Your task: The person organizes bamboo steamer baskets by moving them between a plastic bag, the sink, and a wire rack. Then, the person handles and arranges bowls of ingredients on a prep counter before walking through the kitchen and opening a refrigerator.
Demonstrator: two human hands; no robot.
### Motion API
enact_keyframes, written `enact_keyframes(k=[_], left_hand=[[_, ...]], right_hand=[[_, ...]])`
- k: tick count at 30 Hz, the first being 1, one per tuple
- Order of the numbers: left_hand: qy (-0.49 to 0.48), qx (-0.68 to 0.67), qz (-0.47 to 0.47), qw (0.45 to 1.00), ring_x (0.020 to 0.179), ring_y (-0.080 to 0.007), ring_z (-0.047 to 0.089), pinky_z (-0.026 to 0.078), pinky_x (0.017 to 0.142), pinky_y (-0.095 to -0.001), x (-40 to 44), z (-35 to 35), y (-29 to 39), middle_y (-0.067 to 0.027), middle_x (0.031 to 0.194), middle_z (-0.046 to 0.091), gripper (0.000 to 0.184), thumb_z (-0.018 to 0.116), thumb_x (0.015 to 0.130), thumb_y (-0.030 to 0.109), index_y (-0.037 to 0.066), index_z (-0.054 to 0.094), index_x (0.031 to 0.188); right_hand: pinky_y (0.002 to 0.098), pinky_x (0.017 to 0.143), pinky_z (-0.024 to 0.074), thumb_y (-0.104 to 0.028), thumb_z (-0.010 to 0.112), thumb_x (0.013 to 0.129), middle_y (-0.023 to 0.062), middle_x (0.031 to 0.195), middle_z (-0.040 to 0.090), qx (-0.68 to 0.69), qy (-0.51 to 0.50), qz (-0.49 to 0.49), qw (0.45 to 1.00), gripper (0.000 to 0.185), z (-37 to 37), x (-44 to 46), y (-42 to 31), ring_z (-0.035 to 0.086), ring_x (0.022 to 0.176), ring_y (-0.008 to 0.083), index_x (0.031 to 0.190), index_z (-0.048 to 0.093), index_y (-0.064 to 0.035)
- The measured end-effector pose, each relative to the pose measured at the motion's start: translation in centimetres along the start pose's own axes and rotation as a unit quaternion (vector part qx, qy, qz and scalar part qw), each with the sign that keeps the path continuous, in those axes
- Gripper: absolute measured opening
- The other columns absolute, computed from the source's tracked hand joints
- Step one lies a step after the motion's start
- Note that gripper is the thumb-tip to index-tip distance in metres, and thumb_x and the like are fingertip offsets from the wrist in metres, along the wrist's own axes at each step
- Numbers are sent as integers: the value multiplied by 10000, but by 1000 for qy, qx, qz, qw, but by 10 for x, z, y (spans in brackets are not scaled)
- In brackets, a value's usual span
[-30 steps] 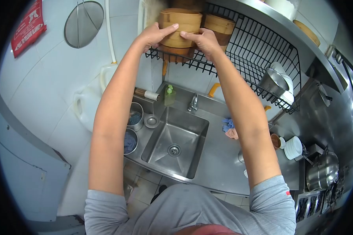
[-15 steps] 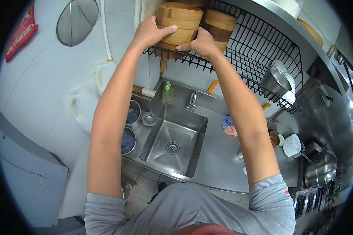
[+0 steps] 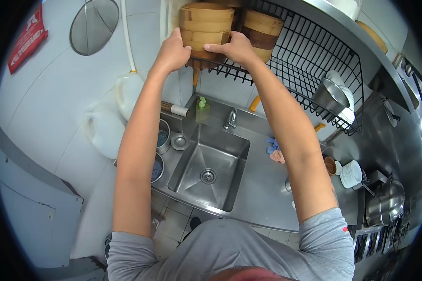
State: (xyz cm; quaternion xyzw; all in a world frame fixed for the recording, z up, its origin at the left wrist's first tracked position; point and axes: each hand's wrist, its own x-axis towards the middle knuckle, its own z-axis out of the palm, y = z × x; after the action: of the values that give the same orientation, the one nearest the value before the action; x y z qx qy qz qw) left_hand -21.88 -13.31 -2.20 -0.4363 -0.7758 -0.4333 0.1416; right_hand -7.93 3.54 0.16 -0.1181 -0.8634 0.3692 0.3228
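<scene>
A stack of round bamboo steamers point(image 3: 206, 29) stands on the black wire rack point(image 3: 309, 58) above the sink. My left hand point(image 3: 172, 52) presses against the stack's lower left side, its fingers partly hidden behind it. From the right, my right hand point(image 3: 237, 49) grips the stack, with the thumb across the front and the fingers at the side. A second bamboo steamer stack point(image 3: 261, 33), with a darker middle band, sits just to the right.
Below are a steel sink point(image 3: 208, 175), a faucet point(image 3: 231, 118) and a soap bottle point(image 3: 202, 108). Metal pots point(image 3: 163, 136) stand left of the sink. A metal pot point(image 3: 330, 97) and white bowls rest in the rack's right end. A round strainer point(image 3: 94, 28) hangs on the wall.
The steamer stack has shifted slightly left on the rack. My left hand has moved lower and its thumb no longer lies across the front. My right hand has moved slightly left.
</scene>
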Motion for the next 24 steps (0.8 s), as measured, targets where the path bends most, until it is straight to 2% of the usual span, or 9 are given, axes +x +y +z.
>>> enact_keyframes(k=[4,7,10,11,15,17,20,23,24], left_hand=[[-16,-16,2,1000,1080,-362,699,534,951,-403,-11,-10,8,-235,1140,724,676,636,939,126,-25,346,1530],[37,-63,98,993,1049,-319,705,537,925,-403,-50,-27,8,-198,1190,717,679,632,951,143,9,344,1551],[-36,-140,73,987,969,-187,679,530,900,-333,-131,-65,10,-137,1165,713,642,633,960,146,29,382,1539],[-74,-159,32,984,949,-150,663,525,895,-307,-158,-73,13,-115,1142,713,620,629,963,137,35,400,1531],[-155,-153,-14,976,969,-184,692,549,899,-336,-254,-57,0,-137,1147,713,583,677,929,81,43,475,1475],[-159,-138,-36,977,1006,-197,693,544,930,-347,-314,-43,4,-131,1158,714,581,681,934,99,48,475,1476],[-144,-123,-114,975,1069,-291,712,554,937,-395,-417,-17,29,-191,1176,712,549,703,944,158,45,498,1440],[-91,-159,-291,939,1075,-305,713,557,926,-408,-546,24,50,-199,1165,717,495,712,941,191,27,537,1374],[-71,-184,-370,908,1080,-311,712,558,921,-412,-587,32,60,-199,1148,722,479,715,940,203,19,552,1351]], right_hand=[[375,950,553,-431,919,708,178,1132,749,-50,18,-16,998,663,0,-3,2,719,1057,259,1138,723,33],[309,696,549,-493,885,727,149,945,735,-219,-39,122,967,672,-29,-3,3,678,794,176,1044,718,75],[424,889,557,-310,738,777,299,1039,725,-411,-17,92,907,449,-71,0,32,710,1029,416,998,749,80],[414,958,553,-344,721,850,224,1207,712,-421,-14,113,900,415,-78,17,61,687,1141,364,1078,769,0],[461,981,541,-213,628,838,291,1187,693,-511,-76,34,856,380,-70,23,53,676,1126,414,1084,742,53],[467,959,557,-283,649,911,168,1181,734,-609,-73,-21,790,368,-68,40,82,687,1147,357,1192,742,-65],[450,836,576,-333,624,948,171,1040,747,-580,-7,-136,803,342,-82,42,70,716,957,322,1089,761,-53],[360,753,574,-359,645,987,132,917,739,-198,107,-263,938,341,-51,-74,-21,693,817,221,1036,750,-38],[375,712,586,-403,732,942,140,915,723,-127,160,-406,890,382,-38,-82,-19,685,785,257,1001,733,-25]])
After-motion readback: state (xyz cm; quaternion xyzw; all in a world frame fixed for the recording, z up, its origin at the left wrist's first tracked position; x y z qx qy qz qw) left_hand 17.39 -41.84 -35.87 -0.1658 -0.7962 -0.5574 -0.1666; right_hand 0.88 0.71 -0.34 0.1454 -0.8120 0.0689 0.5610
